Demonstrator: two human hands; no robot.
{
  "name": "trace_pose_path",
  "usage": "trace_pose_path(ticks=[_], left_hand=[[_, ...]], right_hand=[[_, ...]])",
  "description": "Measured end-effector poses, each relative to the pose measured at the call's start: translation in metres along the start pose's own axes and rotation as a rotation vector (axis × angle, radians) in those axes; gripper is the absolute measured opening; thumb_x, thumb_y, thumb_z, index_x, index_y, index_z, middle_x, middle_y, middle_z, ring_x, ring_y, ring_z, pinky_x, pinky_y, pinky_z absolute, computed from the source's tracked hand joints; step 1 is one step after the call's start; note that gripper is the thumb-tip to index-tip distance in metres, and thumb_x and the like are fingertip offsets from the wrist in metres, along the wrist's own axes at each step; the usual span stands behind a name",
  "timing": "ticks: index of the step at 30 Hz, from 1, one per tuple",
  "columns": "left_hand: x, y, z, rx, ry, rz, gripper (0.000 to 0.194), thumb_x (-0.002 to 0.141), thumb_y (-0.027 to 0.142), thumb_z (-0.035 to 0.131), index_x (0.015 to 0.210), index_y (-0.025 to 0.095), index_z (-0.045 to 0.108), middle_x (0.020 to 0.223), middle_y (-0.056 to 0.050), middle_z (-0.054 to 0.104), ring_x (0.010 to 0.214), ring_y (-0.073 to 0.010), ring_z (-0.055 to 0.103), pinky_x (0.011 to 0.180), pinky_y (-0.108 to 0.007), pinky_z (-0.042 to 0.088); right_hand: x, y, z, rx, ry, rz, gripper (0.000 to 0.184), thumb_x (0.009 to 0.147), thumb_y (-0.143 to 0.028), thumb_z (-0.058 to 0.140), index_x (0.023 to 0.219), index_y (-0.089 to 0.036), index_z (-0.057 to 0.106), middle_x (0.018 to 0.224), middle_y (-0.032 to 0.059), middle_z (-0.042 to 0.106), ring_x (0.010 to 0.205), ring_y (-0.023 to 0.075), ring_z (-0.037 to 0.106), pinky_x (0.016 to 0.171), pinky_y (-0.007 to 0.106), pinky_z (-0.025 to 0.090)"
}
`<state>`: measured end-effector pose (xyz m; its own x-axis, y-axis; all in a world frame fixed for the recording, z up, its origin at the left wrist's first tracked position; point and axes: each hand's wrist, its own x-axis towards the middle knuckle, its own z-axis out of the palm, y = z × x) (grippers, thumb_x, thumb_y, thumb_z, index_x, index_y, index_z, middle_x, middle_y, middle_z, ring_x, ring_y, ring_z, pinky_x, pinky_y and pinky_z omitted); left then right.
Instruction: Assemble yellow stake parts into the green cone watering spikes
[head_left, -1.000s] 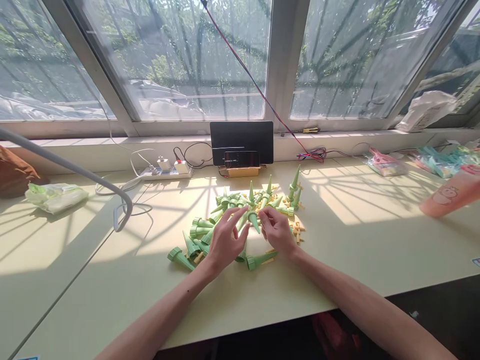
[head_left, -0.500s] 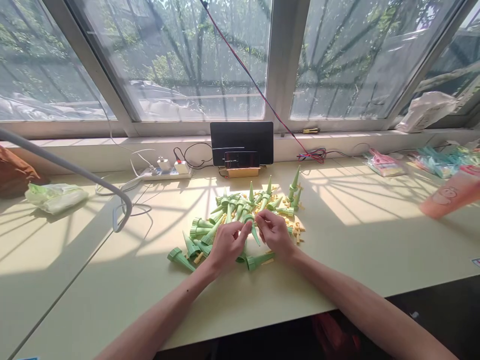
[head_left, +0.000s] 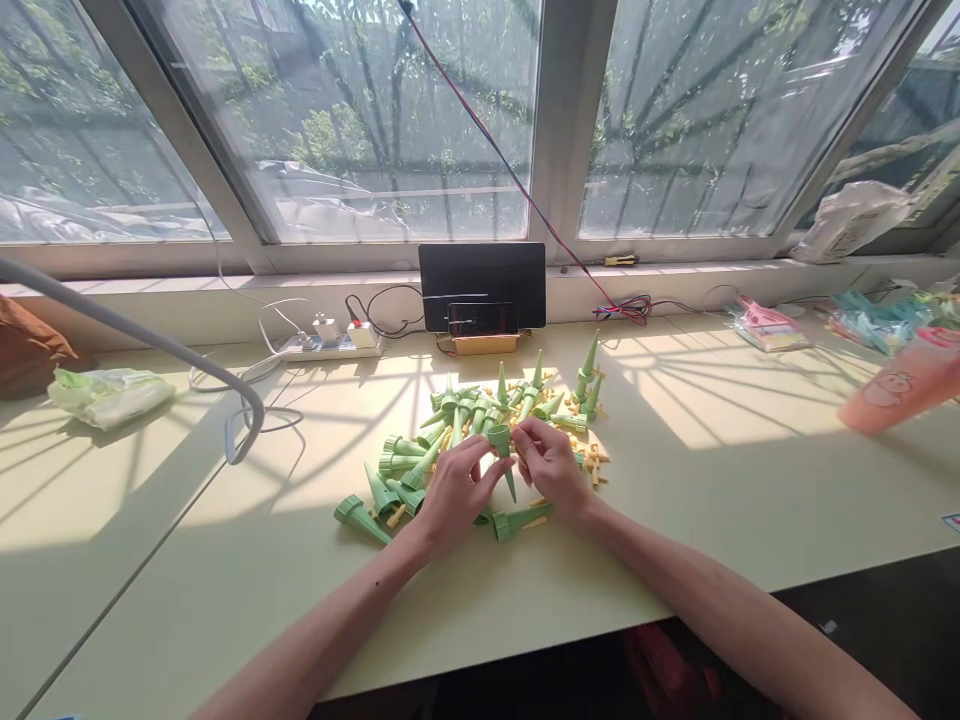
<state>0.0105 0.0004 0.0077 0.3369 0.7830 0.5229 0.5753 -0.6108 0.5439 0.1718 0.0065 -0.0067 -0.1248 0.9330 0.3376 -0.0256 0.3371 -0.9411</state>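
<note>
Presently on the bench (head_left: 660,510), listed from the near edge outward:

Item: one green cone (head_left: 517,523), on its side near the front, a yellow piece just beside it. Another, the outlying cone (head_left: 360,517), lies at the left front.

Item: left hand (head_left: 461,485), closed in a pinch on the held cone (head_left: 500,440), thumb against the body below the collar. Cone held with wide mouth up, tip down, slightly tilted, between the two hands.

Item: right hand (head_left: 551,465), fingers curled in at the collar; whether they grip the rim or a small piece, cannot tell.

Item: pile of green cones (head_left: 403,455), mostly lying down, behind and left of the held one; loose yellow pieces (head_left: 594,460) at right.

Item: upright cones (head_left: 589,362), a few, toward the rear, yellow pieces close by.

Item: phone (head_left: 482,320) before a dark screen (head_left: 484,275), under the window.

Condition, as judged: work partway at most; the upright few may be finished, many lie loose, the held cone is in handling.

Variance from one second ago: left fingers then spread, now closed; cone's mouth now turned upward, tip lower. Right hand and pile look much the same.
</note>
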Motion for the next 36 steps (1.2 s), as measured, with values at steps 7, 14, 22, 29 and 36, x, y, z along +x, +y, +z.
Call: trace_pose_path(ticks=[7,14,22,29,36], left_hand=[[0.002,-0.005,0.001,-0.040,0.032,0.025,0.041,0.091,0.039,0.057,0.057,0.016,0.048,0.059,0.003,0.042,0.052,-0.0088,0.033,0.050,-0.024,0.030],[0.003,-0.006,-0.001,-0.086,0.041,0.066,0.021,0.092,0.030,0.057,0.080,0.018,0.071,0.075,-0.002,0.064,0.054,-0.0076,0.044,0.050,-0.020,0.038],[0.002,-0.006,-0.001,-0.073,0.097,-0.037,0.019,0.089,0.029,0.060,0.102,0.019,0.068,0.094,-0.004,0.069,0.049,-0.0056,0.044,0.049,-0.020,0.040],[0.005,0.004,-0.005,-0.275,0.083,-0.293,0.060,0.097,0.047,0.039,0.054,0.014,0.065,0.046,-0.001,0.057,0.042,-0.0093,0.049,0.049,-0.022,0.039],[0.004,0.002,-0.003,-0.367,-0.053,-0.314,0.072,0.096,0.054,0.035,0.036,0.017,0.050,0.038,-0.002,0.052,0.041,-0.0104,0.051,0.050,-0.023,0.040]], right_hand=[[0.000,-0.001,0.001,0.040,-0.026,0.009,0.034,0.095,-0.048,0.050,0.075,-0.021,0.049,0.049,-0.0082,0.036,0.036,0.0076,0.038,0.036,0.022,0.028],[0.000,-0.007,0.002,0.010,-0.023,0.004,0.035,0.093,-0.049,0.051,0.074,-0.020,0.051,0.049,-0.0080,0.038,0.036,0.0072,0.039,0.036,0.022,0.029],[0.001,-0.004,-0.003,0.014,0.054,-0.048,0.034,0.094,-0.049,0.050,0.076,-0.020,0.050,0.054,-0.0069,0.036,0.040,0.0075,0.038,0.038,0.022,0.028],[0.000,-0.003,-0.001,-0.054,0.024,-0.060,0.035,0.094,-0.050,0.049,0.076,-0.021,0.048,0.056,-0.0068,0.035,0.042,0.0074,0.037,0.039,0.022,0.030],[-0.003,-0.001,0.000,-0.097,-0.022,-0.096,0.033,0.095,-0.046,0.048,0.075,-0.020,0.048,0.054,-0.0056,0.039,0.044,0.0081,0.038,0.041,0.022,0.034]])
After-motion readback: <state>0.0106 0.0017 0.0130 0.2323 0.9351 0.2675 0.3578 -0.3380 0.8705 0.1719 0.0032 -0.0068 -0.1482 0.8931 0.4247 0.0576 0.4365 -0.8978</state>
